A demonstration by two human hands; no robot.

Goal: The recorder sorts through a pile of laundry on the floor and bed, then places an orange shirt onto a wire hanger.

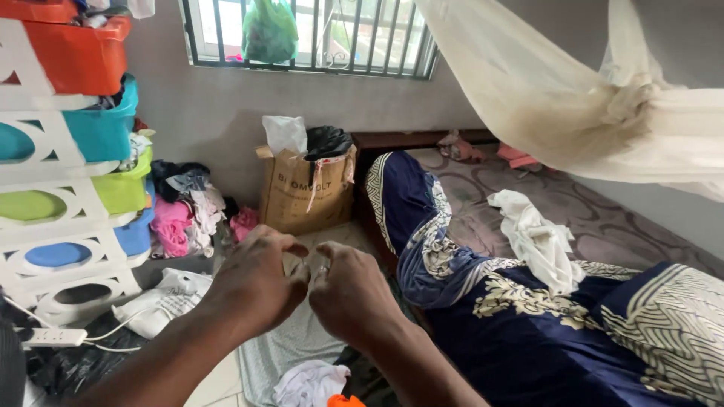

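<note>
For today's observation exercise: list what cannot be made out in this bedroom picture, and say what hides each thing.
1. Head view: whatever the left hand and right hand pinch between them is hidden behind their own fingers.
2. The cardboard box: its contents are covered by a white and a black bag.
3. The stacked plastic baskets are cut off by the left edge.
4. The orange object is cut off by the bottom edge.

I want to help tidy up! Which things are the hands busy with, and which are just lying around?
In hand:
left hand and right hand, fingers meeting; anything pinched is too small to tell.

Lying about:
crumpled white cloth
navy patterned blanket
brown cardboard box
white power strip
</note>
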